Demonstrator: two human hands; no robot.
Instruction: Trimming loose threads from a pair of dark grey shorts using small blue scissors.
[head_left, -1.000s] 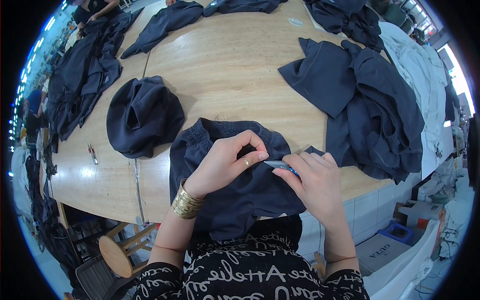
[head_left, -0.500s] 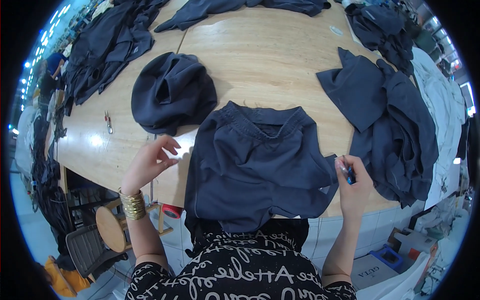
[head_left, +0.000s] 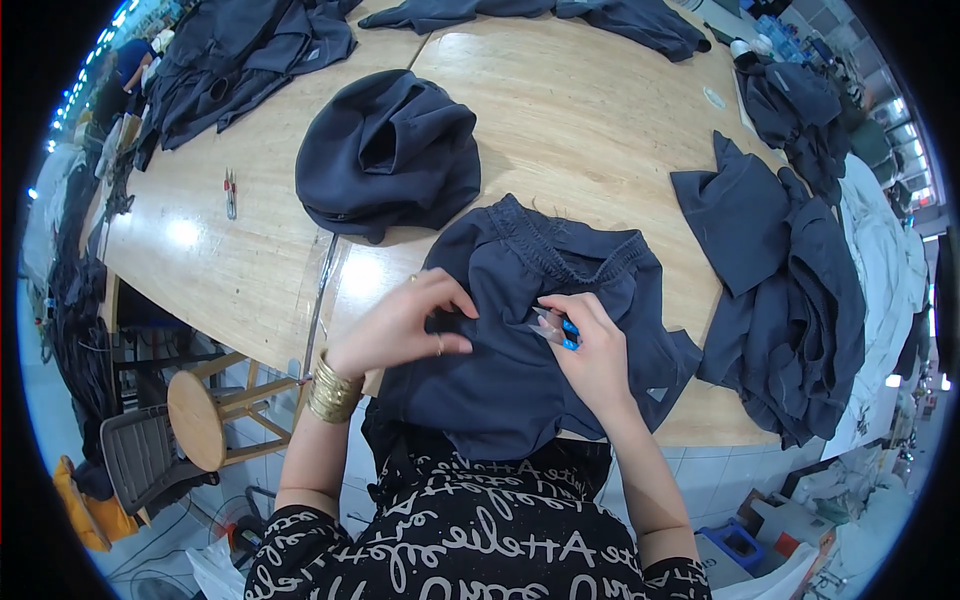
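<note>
Dark navy trousers (head_left: 500,390) with a gathered elastic waistband lie at the table's near edge, waistband away from me, a small pale label showing low on the right. My right hand (head_left: 597,365) is closed around small blue-handled thread snips (head_left: 570,335), the pointed blades aimed left above the fabric. My left hand (head_left: 400,325) hovers at the trousers' left part, thumb and fingers apart, holding nothing. Whether its fingertips touch the cloth, I cannot tell. Bangles circle that wrist.
A rounded bundle of navy cloth (head_left: 385,150) sits beyond my left hand. To the right is a heap of navy garments (head_left: 800,290). Red-handled snips (head_left: 230,193) lie on the wooden table (head_left: 560,110). A round wooden stool (head_left: 196,420) stands below left.
Both hands have come inward over the trousers. My right hand has left the right leg end and brought the snips toward the middle. The view has also shifted slightly.
</note>
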